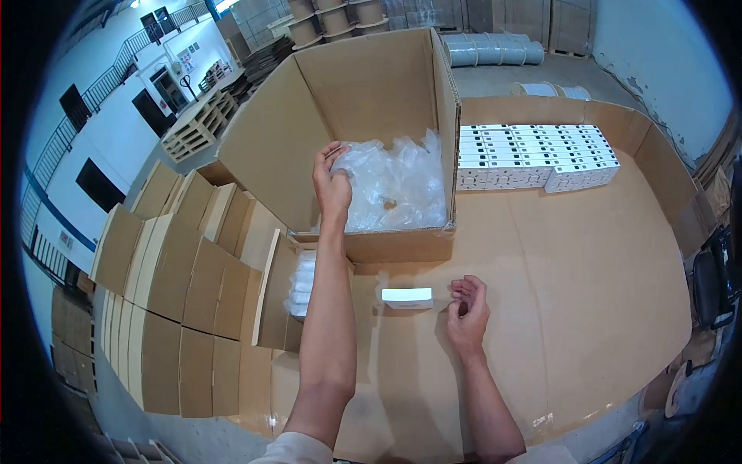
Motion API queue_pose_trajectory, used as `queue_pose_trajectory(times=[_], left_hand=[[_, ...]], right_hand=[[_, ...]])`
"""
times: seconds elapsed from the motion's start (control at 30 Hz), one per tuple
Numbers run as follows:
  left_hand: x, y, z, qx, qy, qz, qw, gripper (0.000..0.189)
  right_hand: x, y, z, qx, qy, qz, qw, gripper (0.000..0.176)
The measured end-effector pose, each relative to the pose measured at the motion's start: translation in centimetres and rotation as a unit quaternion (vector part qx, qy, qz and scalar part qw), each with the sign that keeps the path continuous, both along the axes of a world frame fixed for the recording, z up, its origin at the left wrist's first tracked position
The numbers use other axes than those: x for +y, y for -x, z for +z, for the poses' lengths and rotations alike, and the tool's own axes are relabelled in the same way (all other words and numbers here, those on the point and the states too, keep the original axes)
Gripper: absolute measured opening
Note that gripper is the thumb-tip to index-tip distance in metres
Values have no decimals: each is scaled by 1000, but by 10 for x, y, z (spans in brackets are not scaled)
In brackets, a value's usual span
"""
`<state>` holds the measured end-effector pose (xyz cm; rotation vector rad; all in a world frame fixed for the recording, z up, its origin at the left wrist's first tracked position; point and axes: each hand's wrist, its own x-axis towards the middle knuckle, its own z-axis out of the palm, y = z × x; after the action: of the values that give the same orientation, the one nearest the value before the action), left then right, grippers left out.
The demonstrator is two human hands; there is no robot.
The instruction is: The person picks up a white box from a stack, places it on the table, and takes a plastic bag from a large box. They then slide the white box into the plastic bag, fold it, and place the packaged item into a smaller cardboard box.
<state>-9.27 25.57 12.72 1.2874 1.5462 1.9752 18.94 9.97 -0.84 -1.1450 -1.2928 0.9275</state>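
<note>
My left hand (332,182) is over the left part of a large open cardboard box (379,85), its fingers loosely bent and a little apart. Crumpled clear plastic bags (394,182) fill the bottom of that box, right beside those fingers; whether they touch is hard to tell. A small white box (407,298) lies on the cardboard-covered table (587,294). Just right of it is my right hand (468,313), fingers curved with a gap to the thumb and nothing visible between them.
Rows of white boxes (533,151) with small dark marks stand at the back right. Left of my forearm, an open carton (270,294) holds plastic-wrapped pieces (301,282). Stacked brown cartons (174,301) line the left side. A raised cardboard edge (649,143) borders the table's right.
</note>
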Motion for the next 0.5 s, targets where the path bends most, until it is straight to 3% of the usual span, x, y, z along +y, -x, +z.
queue_pose_trajectory(times=[0.1,0.27,0.4,0.5], left_hand=[[-5,-5,12,-112,-63,-44,991,52],[-41,-25,43,-122,-116,-69,983,29],[-97,-52,64,-197,-164,-124,959,27],[-153,-79,65,-239,-167,-102,951,21]], right_hand=[[-1,-1,2,-4,3,8,1000,47],[1,0,-3,11,-18,-9,1000,44],[3,0,-11,32,-39,-3,999,42],[1,-3,-8,55,-21,1,998,39]])
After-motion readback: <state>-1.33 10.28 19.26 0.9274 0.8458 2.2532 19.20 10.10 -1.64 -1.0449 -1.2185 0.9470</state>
